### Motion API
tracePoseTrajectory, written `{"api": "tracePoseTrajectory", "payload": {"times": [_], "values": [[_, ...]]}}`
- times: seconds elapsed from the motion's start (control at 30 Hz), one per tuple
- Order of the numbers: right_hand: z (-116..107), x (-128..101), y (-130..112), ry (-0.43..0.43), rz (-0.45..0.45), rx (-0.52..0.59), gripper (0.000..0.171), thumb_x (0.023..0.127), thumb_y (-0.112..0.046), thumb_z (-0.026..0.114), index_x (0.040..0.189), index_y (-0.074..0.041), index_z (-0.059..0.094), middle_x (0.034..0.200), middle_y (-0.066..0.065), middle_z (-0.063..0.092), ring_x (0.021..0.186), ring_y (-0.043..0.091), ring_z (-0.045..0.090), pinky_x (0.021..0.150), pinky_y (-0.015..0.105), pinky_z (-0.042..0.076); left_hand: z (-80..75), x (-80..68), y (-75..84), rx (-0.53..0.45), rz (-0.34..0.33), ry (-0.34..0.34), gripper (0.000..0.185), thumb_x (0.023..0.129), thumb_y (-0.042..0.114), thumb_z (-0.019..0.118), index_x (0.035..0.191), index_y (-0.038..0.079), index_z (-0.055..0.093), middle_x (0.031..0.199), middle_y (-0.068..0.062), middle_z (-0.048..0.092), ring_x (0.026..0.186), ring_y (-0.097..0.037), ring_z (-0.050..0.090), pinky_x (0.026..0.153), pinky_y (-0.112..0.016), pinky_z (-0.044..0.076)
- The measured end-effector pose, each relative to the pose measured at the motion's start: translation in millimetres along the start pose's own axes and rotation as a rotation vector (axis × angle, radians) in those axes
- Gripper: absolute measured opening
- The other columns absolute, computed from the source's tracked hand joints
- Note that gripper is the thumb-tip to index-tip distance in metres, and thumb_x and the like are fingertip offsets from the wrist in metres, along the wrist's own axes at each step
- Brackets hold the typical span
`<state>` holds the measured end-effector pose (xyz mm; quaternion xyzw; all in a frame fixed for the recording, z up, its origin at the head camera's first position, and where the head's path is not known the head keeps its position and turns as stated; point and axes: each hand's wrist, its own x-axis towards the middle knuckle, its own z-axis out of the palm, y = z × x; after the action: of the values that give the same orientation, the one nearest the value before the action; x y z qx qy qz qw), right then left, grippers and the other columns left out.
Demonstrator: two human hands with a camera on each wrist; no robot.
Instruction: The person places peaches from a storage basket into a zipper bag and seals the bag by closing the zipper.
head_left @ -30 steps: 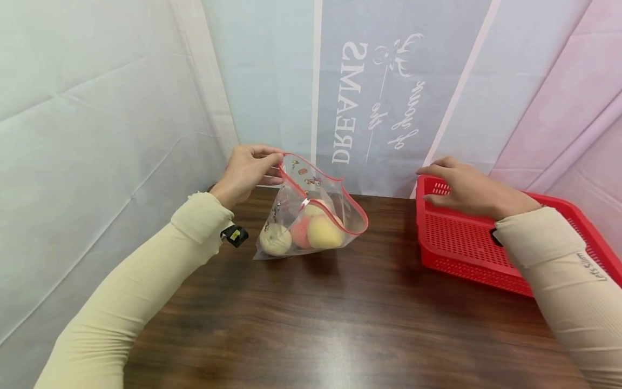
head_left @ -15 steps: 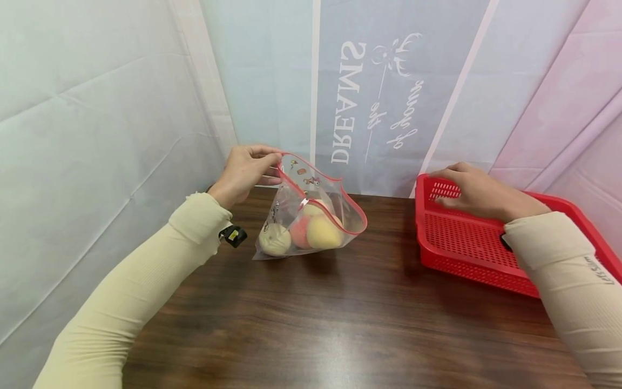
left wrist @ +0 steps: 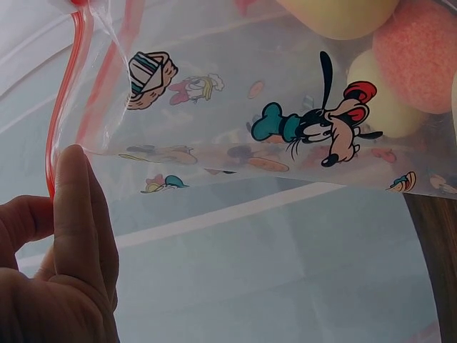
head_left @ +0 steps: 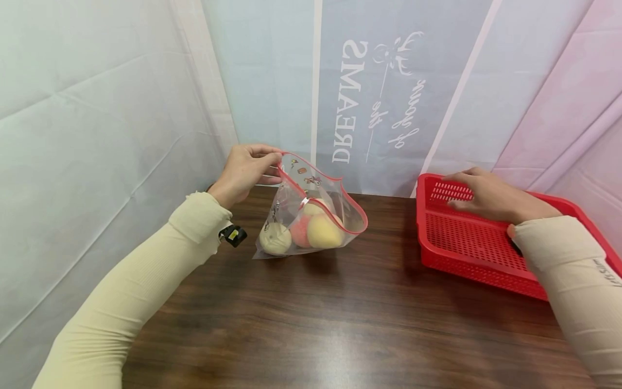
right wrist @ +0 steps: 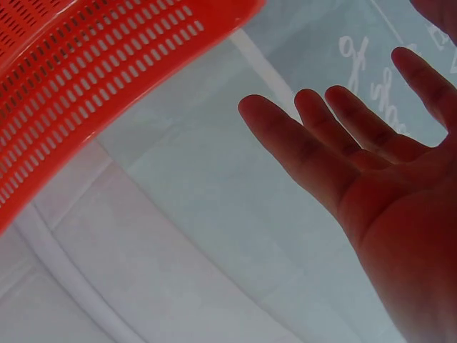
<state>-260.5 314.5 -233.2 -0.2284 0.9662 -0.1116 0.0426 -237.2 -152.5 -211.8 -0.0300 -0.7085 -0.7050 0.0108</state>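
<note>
My left hand [head_left: 247,170] pinches the red-edged top corner of a clear zip bag [head_left: 286,208] with cartoon prints. The bag's mouth gapes toward the right, with a white zip slider [head_left: 305,202] on its edge. Inside sit several round fruits: a yellow one [head_left: 324,232], a pink one [head_left: 301,231] and a pale greenish one [head_left: 275,239] among them. In the left wrist view, fingers [left wrist: 77,221] hold the red strip. Over the red basket [head_left: 466,270], my right hand [head_left: 498,197] hovers with fingers spread and nothing in it; the right wrist view shows its bare palm [right wrist: 400,229].
A small orange-peach thing [head_left: 511,231] shows beside the right wrist in the basket, mostly hidden by the sleeve. The dark wooden table [head_left: 311,324] runs under everything. A cloth backdrop [head_left: 379,97] with mirrored lettering stands behind, and pale cloth sides [head_left: 97,135] enclose left and right.
My right hand has shifted to the right, from the basket's left rim to over its inside. The left hand and the bag have stayed in place.
</note>
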Motion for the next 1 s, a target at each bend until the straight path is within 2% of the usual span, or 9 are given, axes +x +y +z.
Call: {"api": "tracePoseTrajectory", "payload": {"times": [0.2,0.37,0.63,0.8,1.0], "values": [[-0.7,-2.8,12.3,-0.009,0.011,-0.005,0.064,0.091,-0.016,0.074,0.144,0.005,0.044,0.134,0.037,0.042,0.117,0.054,0.044,0.09,0.072,0.046,-0.1,-0.3,0.4,0.004,-0.001,0.006,0.024,0.095,0.0,0.062,0.116,-0.01,0.066,0.096,-0.016,0.063,0.069,-0.014,0.068,0.067,-0.029,0.065],[-0.2,-6.1,23.9,-0.006,0.022,-0.032,0.062,0.091,-0.016,0.073,0.142,0.007,0.045,0.131,0.038,0.045,0.117,0.053,0.044,0.09,0.072,0.046,-0.8,-0.3,-0.1,-0.002,-0.005,0.0,0.025,0.095,0.0,0.062,0.116,-0.011,0.066,0.092,-0.012,0.064,0.068,-0.014,0.068,0.067,-0.029,0.065],[4.8,-11.1,44.3,0.009,0.038,-0.068,0.06,0.091,-0.017,0.072,0.137,0.011,0.046,0.123,0.039,0.048,0.109,0.052,0.05,0.086,0.07,0.048,-0.2,-0.9,-0.3,0.009,0.008,-0.001,0.025,0.095,-0.001,0.061,0.116,-0.011,0.066,0.09,-0.011,0.065,0.067,-0.014,0.068,0.067,-0.03,0.065],[7.1,-14.7,57.6,-0.008,0.068,-0.056,0.061,0.093,-0.018,0.07,0.138,0.013,0.044,0.128,0.042,0.044,0.116,0.058,0.043,0.092,0.078,0.041,-0.5,0.0,-2.0,0.012,0.006,0.003,0.024,0.095,-0.001,0.061,0.115,-0.011,0.067,0.092,-0.012,0.064,0.069,-0.014,0.067,0.067,-0.03,0.065],[8.1,-18.0,69.6,0.001,0.061,-0.06,0.058,0.092,-0.016,0.07,0.136,0.012,0.045,0.125,0.042,0.047,0.117,0.058,0.041,0.094,0.077,0.039,-1.5,0.9,-2.9,0.019,0.007,0.009,0.023,0.095,0.0,0.061,0.115,-0.011,0.067,0.097,-0.015,0.063,0.07,-0.014,0.066,0.068,-0.03,0.065]]}}
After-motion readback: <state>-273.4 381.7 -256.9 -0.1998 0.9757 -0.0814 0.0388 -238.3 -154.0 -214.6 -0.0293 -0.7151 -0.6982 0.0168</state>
